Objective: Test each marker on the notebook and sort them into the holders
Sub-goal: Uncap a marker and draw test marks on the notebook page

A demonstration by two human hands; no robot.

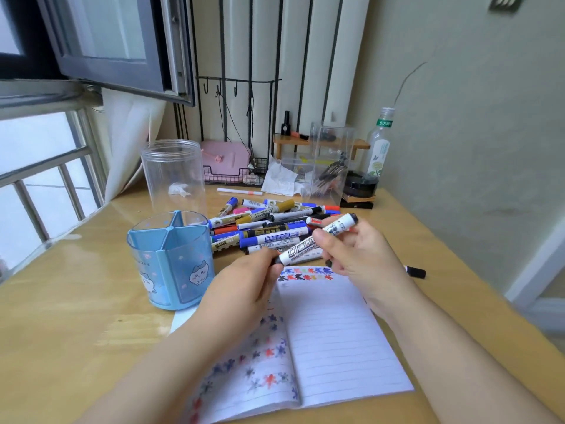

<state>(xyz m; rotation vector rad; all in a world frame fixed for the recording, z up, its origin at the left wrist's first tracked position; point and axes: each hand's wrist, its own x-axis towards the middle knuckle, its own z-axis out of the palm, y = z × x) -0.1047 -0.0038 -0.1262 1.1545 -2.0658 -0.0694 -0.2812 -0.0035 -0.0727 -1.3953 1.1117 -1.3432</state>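
A black-ended marker (318, 241) is held above the open notebook (330, 332): its barrel is gripped by the right hand (360, 255), its cap end pinched by the left hand (253, 276). The cap should be pulled straight off, away from the page. The blue holder (171, 258) waits alongside on the surface (76, 332).

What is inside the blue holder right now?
The blue holder shows dividers splitting it into compartments, and no marker sticks up out of it. Its tinted walls hide the bottom, so something short lying there cannot be ruled out.
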